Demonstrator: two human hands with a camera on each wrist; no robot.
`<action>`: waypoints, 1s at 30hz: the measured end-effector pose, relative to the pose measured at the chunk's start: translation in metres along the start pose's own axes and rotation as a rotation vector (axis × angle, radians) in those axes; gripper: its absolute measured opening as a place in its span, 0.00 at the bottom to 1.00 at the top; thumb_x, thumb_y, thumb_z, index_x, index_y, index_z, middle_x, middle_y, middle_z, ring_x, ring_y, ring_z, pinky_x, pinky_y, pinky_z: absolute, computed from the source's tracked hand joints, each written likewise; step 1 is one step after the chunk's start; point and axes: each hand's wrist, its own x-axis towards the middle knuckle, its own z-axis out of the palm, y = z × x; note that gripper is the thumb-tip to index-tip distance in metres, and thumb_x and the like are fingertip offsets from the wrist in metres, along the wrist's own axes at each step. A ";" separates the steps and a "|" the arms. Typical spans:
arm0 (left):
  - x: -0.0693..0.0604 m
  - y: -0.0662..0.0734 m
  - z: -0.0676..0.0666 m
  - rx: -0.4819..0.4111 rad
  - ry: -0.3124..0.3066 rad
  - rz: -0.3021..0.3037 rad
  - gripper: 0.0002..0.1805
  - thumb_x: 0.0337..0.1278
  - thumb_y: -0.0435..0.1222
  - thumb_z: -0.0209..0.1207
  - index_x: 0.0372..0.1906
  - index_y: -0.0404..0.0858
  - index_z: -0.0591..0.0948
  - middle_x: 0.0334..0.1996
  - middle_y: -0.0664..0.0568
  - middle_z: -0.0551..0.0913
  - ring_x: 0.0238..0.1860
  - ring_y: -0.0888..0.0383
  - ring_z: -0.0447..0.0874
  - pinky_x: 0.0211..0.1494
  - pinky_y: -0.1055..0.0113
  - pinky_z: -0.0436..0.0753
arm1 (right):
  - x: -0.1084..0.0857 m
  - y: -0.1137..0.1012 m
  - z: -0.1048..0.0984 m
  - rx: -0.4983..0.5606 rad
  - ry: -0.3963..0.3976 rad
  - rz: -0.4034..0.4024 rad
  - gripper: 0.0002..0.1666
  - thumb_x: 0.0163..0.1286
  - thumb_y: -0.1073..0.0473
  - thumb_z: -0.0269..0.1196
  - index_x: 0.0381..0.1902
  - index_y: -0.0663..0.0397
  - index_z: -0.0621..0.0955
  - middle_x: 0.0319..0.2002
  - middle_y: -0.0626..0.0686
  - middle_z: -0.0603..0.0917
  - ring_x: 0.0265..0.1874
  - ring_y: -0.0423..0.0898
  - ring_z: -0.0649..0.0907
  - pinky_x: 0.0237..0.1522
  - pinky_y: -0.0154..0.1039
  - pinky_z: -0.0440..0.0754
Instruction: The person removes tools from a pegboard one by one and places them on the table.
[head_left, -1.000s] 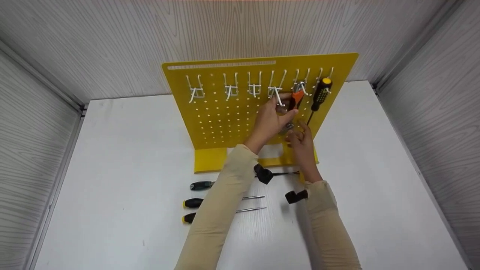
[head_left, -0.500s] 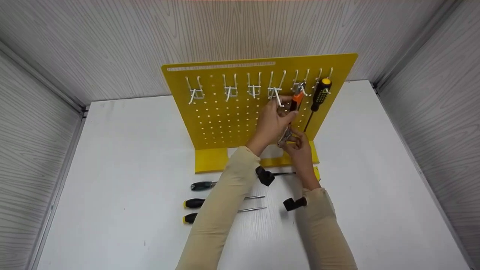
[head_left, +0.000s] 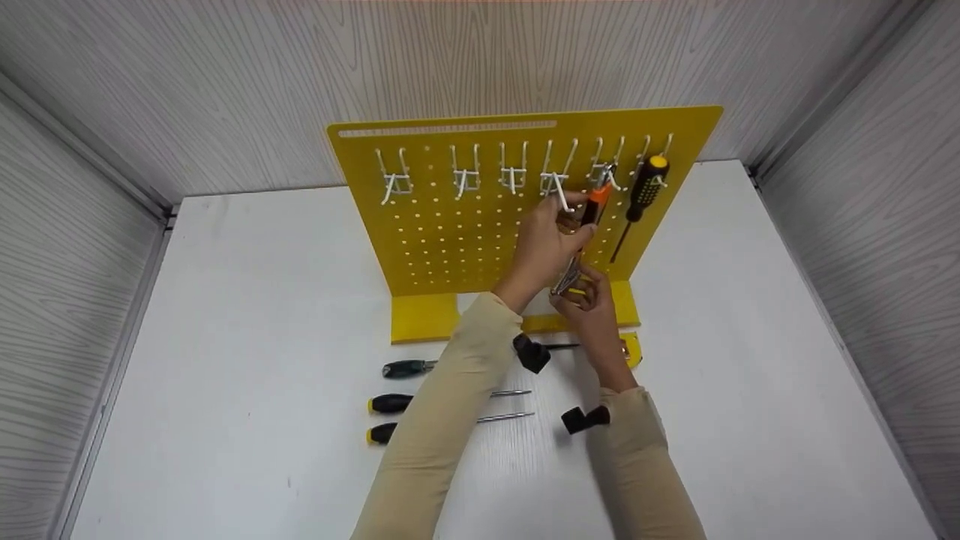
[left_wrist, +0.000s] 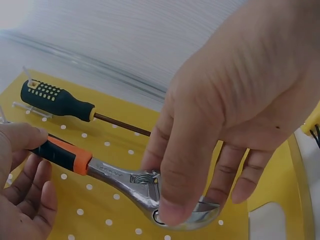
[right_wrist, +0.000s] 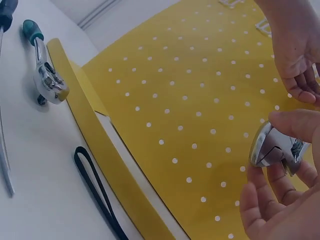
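Observation:
An adjustable wrench [left_wrist: 117, 182] with an orange-and-black handle slants in front of the yellow pegboard [head_left: 450, 240], its head downward. My left hand [head_left: 546, 244] pinches the handle between thumb and fingers. Lower down, my right hand [head_left: 596, 311] holds the metal head, with the thumb pressed on it in the left wrist view. The handle's end lies at a white hook [head_left: 613, 180]; whether the hook passes through its hole cannot be told. Just right of it, a black-and-yellow screwdriver [head_left: 646, 187] hangs on another hook.
Several more white hooks [head_left: 465, 180] line the board's upper part. On the white table [head_left: 262, 375] lie a ratchet [right_wrist: 47, 80] with a teal handle and two screwdrivers [head_left: 388, 405], partly behind my left sleeve. A yellow object [head_left: 634, 350] with a black strap [right_wrist: 97, 190] sits by the board's base.
The wrench's head has swung down and to the left, so the tool slants more. My right hand has moved down and slightly left with it; my left hand stays nearly in place.

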 end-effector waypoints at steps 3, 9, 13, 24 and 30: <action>-0.001 0.001 0.000 0.002 -0.008 0.004 0.20 0.59 0.35 0.63 0.56 0.40 0.76 0.45 0.47 0.82 0.43 0.58 0.80 0.41 0.74 0.78 | -0.003 -0.001 0.001 0.004 0.011 0.006 0.37 0.65 0.64 0.63 0.67 0.45 0.60 0.56 0.53 0.74 0.53 0.46 0.77 0.52 0.29 0.78; -0.003 0.000 0.000 -0.014 -0.038 0.007 0.21 0.59 0.34 0.63 0.57 0.39 0.75 0.45 0.46 0.82 0.45 0.56 0.82 0.43 0.72 0.80 | -0.009 0.002 0.002 0.036 0.002 0.004 0.39 0.64 0.66 0.63 0.68 0.43 0.60 0.53 0.52 0.76 0.52 0.46 0.76 0.51 0.30 0.79; -0.003 -0.002 0.000 -0.003 -0.036 0.007 0.21 0.59 0.35 0.63 0.58 0.40 0.75 0.43 0.47 0.82 0.44 0.57 0.82 0.44 0.72 0.78 | -0.013 0.005 0.005 0.089 -0.026 -0.024 0.39 0.64 0.70 0.61 0.68 0.41 0.59 0.51 0.51 0.75 0.50 0.47 0.77 0.50 0.31 0.79; -0.007 -0.001 0.001 0.021 -0.026 -0.006 0.21 0.59 0.36 0.63 0.57 0.41 0.76 0.43 0.49 0.82 0.43 0.59 0.81 0.45 0.72 0.77 | -0.020 0.008 0.005 0.037 0.032 -0.062 0.38 0.65 0.68 0.62 0.68 0.41 0.61 0.51 0.51 0.76 0.48 0.45 0.80 0.51 0.32 0.80; -0.013 0.002 0.003 0.060 -0.017 -0.031 0.20 0.58 0.37 0.64 0.56 0.42 0.77 0.44 0.51 0.82 0.44 0.59 0.82 0.47 0.71 0.78 | -0.021 0.010 0.000 0.022 0.059 -0.060 0.37 0.65 0.67 0.63 0.67 0.43 0.62 0.50 0.52 0.77 0.48 0.44 0.81 0.51 0.32 0.80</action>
